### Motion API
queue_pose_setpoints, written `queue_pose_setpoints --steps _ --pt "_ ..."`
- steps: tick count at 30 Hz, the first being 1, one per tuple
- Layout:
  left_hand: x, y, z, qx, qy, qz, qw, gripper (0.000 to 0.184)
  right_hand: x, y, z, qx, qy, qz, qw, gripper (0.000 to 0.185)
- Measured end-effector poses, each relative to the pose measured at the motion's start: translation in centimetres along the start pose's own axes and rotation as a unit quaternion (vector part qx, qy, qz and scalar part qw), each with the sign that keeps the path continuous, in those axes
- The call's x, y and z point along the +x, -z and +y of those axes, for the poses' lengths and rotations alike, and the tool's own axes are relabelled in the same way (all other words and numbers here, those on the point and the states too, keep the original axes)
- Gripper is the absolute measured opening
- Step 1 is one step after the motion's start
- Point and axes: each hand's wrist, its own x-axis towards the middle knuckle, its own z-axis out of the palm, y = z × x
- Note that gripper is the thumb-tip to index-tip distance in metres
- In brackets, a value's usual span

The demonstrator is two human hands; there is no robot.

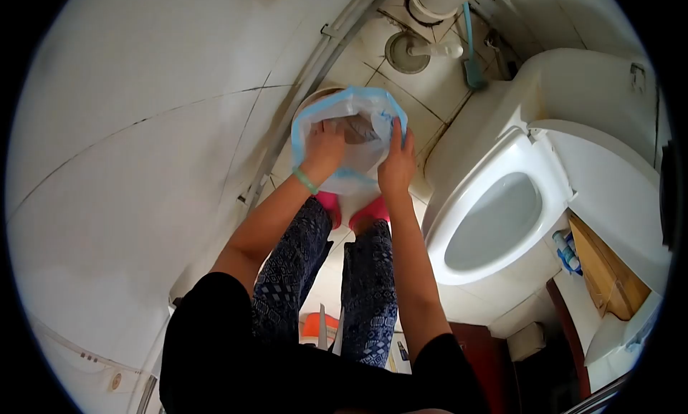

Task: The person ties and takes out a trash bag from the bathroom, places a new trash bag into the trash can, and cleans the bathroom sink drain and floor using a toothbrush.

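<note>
A thin, pale plastic bag (349, 97) with a light-blue edge is spread wide over a round bin (313, 99), whose rim shows at the back left. My left hand (325, 150), with a pale green bangle at the wrist, reaches inside the bag. Its fingers are stretched out against the inner left side, the tips partly hidden. At the bag's right edge, my right hand (396, 162) grips the plastic, fingers on both sides of the edge. Crumpled folds and a brownish area show inside the bag; I cannot make out the contents.
A white toilet (459, 263) with raised lid stands to the right. Behind the bin are a floor drain (407, 52) with a pipe, and a blue-handled brush (473, 74). A tiled wall (165, 120) rises close on the left. My pink shoes (369, 212) are just below the bag.
</note>
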Motion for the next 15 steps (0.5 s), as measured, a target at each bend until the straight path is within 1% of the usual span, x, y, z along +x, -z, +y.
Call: queue_pose_setpoints --steps 1,2,3,5,6,7,8,9,10,11,12,13,14,15 --pt "-1.3 2.0 0.2 0.002 0.0 -0.004 1.0 0.047 0.6 -0.5 0.1 -0.019 0.002 -0.004 1.0 0.071" --pt "-1.8 4.5 0.4 0.046 -0.036 0.089 0.994 0.048 1.1 -1.1 0.1 -0.035 0.006 -0.001 0.999 0.071" --pt "-1.3 6.0 0.0 0.094 -0.077 0.187 0.975 0.049 1.6 -2.3 0.5 -0.028 0.005 0.01 1.0 0.071" --pt "1.5 5.4 -1.6 0.103 -0.101 0.197 0.97 0.047 3.3 -5.2 2.0 -0.057 0.002 0.019 0.998 0.065" --pt "1.9 5.0 -2.2 0.101 -0.122 0.187 0.969 0.046 3.4 -5.9 2.5 -0.05 -0.003 0.02 0.999 0.065" --pt "2.9 4.8 -2.5 0.107 -0.126 0.186 0.969 0.046 4.3 -6.9 3.3 -0.078 0.007 0.048 0.996 0.057" --pt "4.0 5.1 -2.6 0.053 -0.138 0.183 0.972 0.045 5.6 -7.6 3.9 -0.105 0.02 0.08 0.991 0.051" --pt "4.7 5.0 -2.7 -0.003 -0.149 0.173 0.974 0.043 6.2 -8.4 4.9 -0.1 0.017 0.082 0.991 0.051" --pt "5.1 4.6 -3.0 -0.02 -0.151 0.17 0.974 0.043 6.5 -9.2 6.0 -0.087 -0.06 0.074 0.992 0.044" --pt "5.2 4.1 -3.2 -0.014 -0.154 0.17 0.973 0.043 6.5 -10.0 7.3 -0.077 -0.1 0.072 0.989 0.041" --pt "5.4 3.3 -3.5 -0.084 -0.11 0.166 0.976 0.042 6.5 -10.9 8.6 -0.067 -0.14 0.07 0.985 0.038" --pt "5.3 2.4 -3.7 -0.154 -0.065 0.158 0.973 0.041 5.7 -11.8 10.3 0.082 -0.198 -0.029 0.976 0.034" --pt "4.9 1.6 -3.7 -0.151 -0.07 0.155 0.974 0.041 5.1 -11.7 10.8 0.228 -0.248 -0.124 0.933 0.03" --pt "4.3 0.6 -3.6 -0.213 -0.047 0.174 0.96 0.043 4.1 -11.9 11.1 0.231 -0.252 -0.119 0.932 0.03"
